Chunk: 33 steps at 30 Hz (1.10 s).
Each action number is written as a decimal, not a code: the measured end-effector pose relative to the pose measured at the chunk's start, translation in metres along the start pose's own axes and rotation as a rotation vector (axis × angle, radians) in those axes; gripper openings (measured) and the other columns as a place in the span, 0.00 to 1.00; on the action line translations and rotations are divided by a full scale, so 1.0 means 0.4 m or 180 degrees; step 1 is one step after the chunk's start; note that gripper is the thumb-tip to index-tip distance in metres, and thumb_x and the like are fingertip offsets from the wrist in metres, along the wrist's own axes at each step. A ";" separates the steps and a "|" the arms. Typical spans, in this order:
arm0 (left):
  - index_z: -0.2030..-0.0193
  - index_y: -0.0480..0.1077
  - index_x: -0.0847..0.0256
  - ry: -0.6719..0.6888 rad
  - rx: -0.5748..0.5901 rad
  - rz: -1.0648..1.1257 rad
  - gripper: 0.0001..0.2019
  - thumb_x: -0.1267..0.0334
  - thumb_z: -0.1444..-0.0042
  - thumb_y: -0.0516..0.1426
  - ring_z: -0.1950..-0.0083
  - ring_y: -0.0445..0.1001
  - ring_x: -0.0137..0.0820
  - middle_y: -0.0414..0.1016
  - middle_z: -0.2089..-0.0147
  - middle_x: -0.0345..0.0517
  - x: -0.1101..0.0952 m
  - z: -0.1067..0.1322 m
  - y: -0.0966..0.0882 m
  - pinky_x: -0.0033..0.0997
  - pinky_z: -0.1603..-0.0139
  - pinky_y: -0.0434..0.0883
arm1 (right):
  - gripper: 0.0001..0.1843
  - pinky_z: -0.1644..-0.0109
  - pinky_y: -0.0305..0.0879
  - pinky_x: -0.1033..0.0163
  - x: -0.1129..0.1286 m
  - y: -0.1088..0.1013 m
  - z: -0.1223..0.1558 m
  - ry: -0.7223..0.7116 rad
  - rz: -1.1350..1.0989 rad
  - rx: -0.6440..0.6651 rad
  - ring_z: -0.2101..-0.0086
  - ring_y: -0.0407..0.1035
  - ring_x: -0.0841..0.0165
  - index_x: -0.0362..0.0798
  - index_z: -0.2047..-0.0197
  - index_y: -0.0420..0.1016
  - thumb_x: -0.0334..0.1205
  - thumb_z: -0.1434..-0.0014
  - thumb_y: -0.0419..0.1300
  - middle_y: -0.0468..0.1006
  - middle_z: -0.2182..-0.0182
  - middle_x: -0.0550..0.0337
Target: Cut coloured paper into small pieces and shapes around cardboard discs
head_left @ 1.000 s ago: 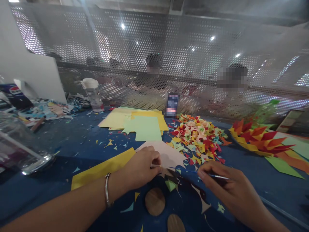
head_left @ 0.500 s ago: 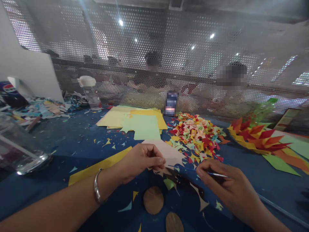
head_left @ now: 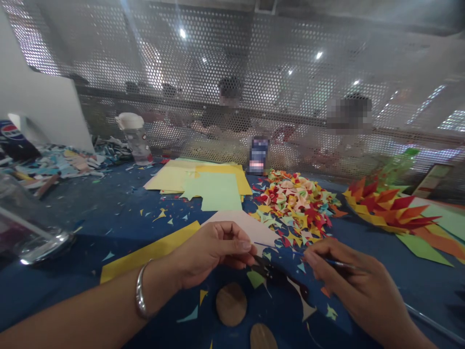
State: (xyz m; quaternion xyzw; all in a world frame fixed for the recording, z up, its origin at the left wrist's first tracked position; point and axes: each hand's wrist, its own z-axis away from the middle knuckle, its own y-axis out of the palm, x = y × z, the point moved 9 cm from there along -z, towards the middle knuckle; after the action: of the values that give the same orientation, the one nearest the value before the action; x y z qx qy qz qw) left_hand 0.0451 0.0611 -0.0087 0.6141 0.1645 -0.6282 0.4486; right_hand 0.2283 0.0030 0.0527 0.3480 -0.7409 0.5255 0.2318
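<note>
My left hand [head_left: 227,247], with a silver bangle on its wrist, is closed in a pinch above a pale pink paper sheet [head_left: 250,225]. Whatever its fingertips hold, if anything, is hidden. My right hand [head_left: 345,276] grips a slim blue stick [head_left: 298,253] with a silvery section, its thin end pointing left toward my left fingertips. Below the hands lie a dark glossy object [head_left: 278,278], perhaps scissors, and a green paper scrap [head_left: 255,278]. Two round brown discs [head_left: 231,304] rest nearest me. Behind my right hand spreads a heap of small coloured paper pieces [head_left: 298,203].
Yellow and green paper sheets [head_left: 220,189] lie farther back, before an upright phone [head_left: 258,155]. A red-orange-yellow paper piece [head_left: 388,208] sits at right. On the left stand a clear container [head_left: 32,223], a white-lidded bottle [head_left: 134,138] and paper strips [head_left: 72,162]. People sit behind a perforated screen [head_left: 174,63].
My right hand has shifted slightly right and down with the blue stick, widening the gap between the hands. The left hand has dipped a little and still pinches.
</note>
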 end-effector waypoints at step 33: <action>0.71 0.70 0.64 0.0004 -0.0625 0.0489 0.09 0.65 0.51 0.66 0.65 0.73 0.25 0.79 0.62 0.44 0.024 0.001 -0.019 0.24 0.62 0.65 | 0.10 0.83 0.51 0.73 0.047 -0.015 0.023 -0.0317 -0.0215 -0.0486 0.84 0.57 0.77 0.51 0.73 0.73 0.41 0.41 0.59 0.66 0.83 0.69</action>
State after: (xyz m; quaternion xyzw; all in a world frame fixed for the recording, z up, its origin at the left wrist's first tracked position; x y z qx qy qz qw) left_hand 0.0406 0.0615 -0.0200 0.5783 0.1780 -0.5725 0.5533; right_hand 0.2207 -0.0120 0.0667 0.3798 -0.7772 0.4415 0.2382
